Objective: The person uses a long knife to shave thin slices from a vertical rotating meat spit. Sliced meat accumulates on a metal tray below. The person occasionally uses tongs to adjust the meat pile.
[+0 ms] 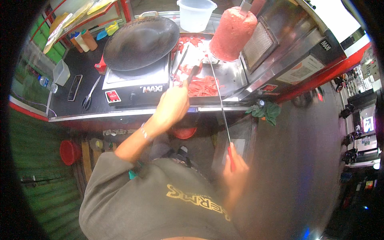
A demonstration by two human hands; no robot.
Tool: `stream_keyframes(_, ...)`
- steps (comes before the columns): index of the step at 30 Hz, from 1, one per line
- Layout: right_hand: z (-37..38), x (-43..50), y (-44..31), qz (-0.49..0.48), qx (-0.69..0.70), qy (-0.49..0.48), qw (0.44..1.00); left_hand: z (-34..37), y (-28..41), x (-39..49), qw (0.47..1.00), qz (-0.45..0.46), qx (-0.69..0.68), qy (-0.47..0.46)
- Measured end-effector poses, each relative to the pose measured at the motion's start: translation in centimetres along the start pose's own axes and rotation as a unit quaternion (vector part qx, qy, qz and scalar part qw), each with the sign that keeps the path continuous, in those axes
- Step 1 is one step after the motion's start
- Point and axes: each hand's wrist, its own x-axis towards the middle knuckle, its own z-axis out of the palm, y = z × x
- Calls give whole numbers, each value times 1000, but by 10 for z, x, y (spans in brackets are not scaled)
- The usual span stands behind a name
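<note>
My left hand (175, 103) grips a utensil with a dark, flat head (194, 72) over the metal drip tray (228, 78). Shaved strips of reddish meat (202, 87) lie in the tray below it. In my right hand (237, 166) is the red handle of a long, thin slicing knife (221, 105). The blade points up and away, its tip near the foot of a large kebab meat cone (232, 34) on an upright spit. Metal tongs (181, 59) rest among more meat in a brightly lit part of the tray.
A dark domed pan (141, 43) covers much of the griddle (136, 81) at left. Scissors (91, 94), a phone (75, 87) and sauce bottles (85, 41) occupy the black counter. A white bucket (196, 16) stands behind; a mesh burner panel (260, 45) borders the cone. A green cloth (265, 111) hangs right.
</note>
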Motion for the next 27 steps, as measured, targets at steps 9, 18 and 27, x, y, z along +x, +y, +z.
stream_keyframes(9, 23, -39, 26, 52, -48, 18, 997, -90, -1, -79, 996, -13, -85, -14)
stream_keyframes(18, 71, -9, 22, 42, -16, 51, 998, -49, -36, -62, 990, -98, -70, 69)
stream_keyframes(27, 86, -41, 50, 96, -1, 38, 995, -31, -34, -46, 978, -142, -142, 57)
